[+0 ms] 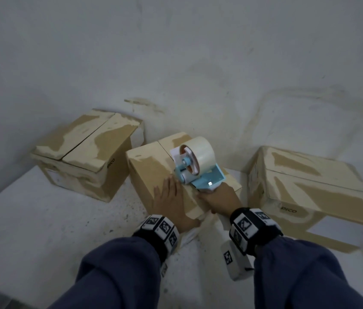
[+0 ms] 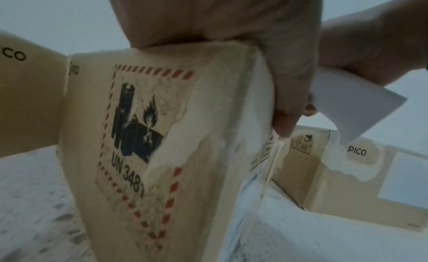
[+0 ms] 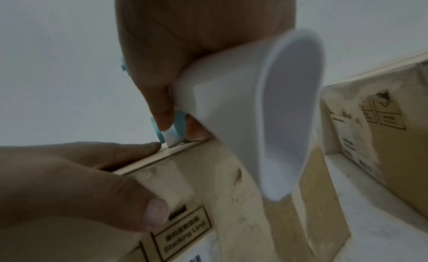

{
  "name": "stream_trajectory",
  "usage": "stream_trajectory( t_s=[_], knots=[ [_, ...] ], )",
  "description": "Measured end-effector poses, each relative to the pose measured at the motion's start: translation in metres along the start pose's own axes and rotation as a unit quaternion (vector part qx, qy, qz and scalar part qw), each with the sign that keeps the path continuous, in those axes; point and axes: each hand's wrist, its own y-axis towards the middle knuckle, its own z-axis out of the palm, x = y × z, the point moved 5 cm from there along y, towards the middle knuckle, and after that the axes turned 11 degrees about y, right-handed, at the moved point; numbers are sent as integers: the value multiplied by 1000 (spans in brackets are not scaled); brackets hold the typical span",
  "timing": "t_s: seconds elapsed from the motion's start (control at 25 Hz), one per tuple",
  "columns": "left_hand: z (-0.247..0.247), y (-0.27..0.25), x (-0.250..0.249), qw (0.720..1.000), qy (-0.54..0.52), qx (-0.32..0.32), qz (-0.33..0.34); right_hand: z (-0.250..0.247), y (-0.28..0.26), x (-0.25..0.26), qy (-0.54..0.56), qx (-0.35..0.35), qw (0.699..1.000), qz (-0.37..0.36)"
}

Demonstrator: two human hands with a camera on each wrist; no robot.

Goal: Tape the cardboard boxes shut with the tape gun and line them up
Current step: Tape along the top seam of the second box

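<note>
Tape gun (image 1: 198,169), light blue plastic with a big clear roll, sits on top of the middle brown cardboard box (image 1: 151,172), at its near edge. The right hand (image 1: 217,198) wraps tight around its white handle (image 3: 231,93). The left hand (image 1: 169,197) lies flat, fingers spread, on the box top. Two more scuffed brown boxes (image 1: 82,152) (image 1: 309,188) stand on either side on the white table (image 1: 42,219).
</note>
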Motion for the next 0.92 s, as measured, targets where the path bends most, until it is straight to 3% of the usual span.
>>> stream_trajectory(
  t_s=[0.16,0.44,0.56,0.64,0.92],
  knots=[
    [-3,-1,-1,1000,3,-13,-8,-17,-27,3,1,20,1000,-16],
    [-6,-4,-9,999,38,-27,8,-42,-113,-41,200,-21,979,16],
    [-21,1,-27,987,82,-65,119,-43,-110,-42,200,-16,980,18],
    [-26,5,-36,974,106,-58,192,-45,-107,-44,188,-11,982,29],
    [-25,5,-43,954,125,-73,264,-47,-104,-42,290,4,955,65]
  ],
)
